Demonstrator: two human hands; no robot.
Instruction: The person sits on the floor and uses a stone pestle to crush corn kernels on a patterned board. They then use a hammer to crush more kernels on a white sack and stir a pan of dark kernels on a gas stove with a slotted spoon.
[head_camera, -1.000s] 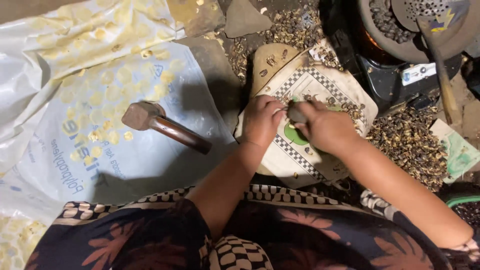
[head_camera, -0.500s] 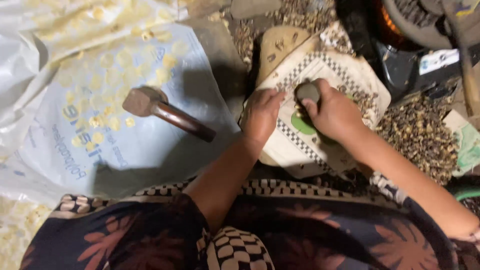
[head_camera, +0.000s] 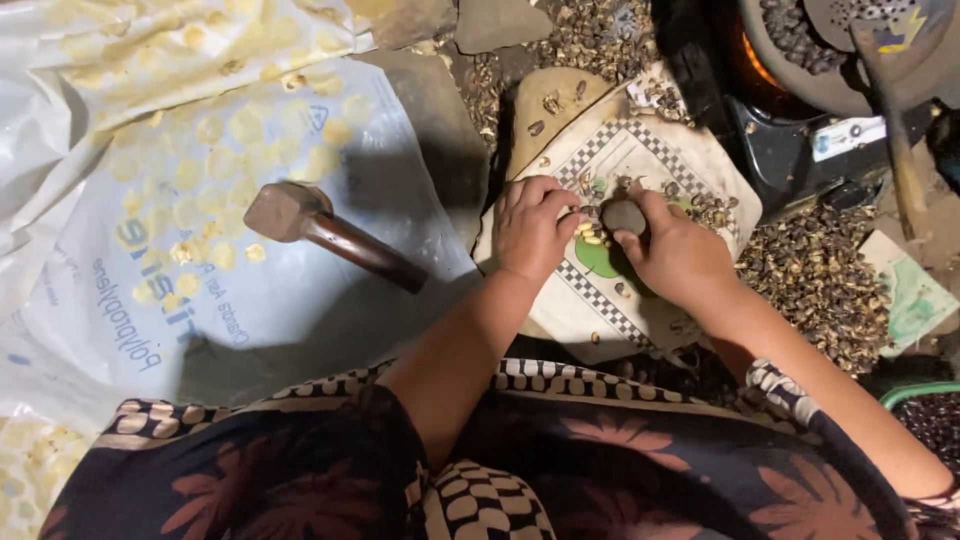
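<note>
Head view: the right hand (head_camera: 680, 262) grips a small dark stone (head_camera: 624, 216), fingers curled round it, over a checked cloth (head_camera: 610, 300). At nine o'clock of the stone, the left hand (head_camera: 530, 228) pinches what may be a nut, fingertips narrow. Pale kernels (head_camera: 215, 170) already lie on the white sack (head_camera: 200, 300); dark shells (head_camera: 820, 290) heap at three o'clock. A wooden mallet (head_camera: 330, 232) rests unused

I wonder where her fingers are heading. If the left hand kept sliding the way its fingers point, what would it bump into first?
The left hand points toward the small dark stone that the right hand grips. It would probably meet that stone first, brushing the pale bits on the checkered cloth.
</note>
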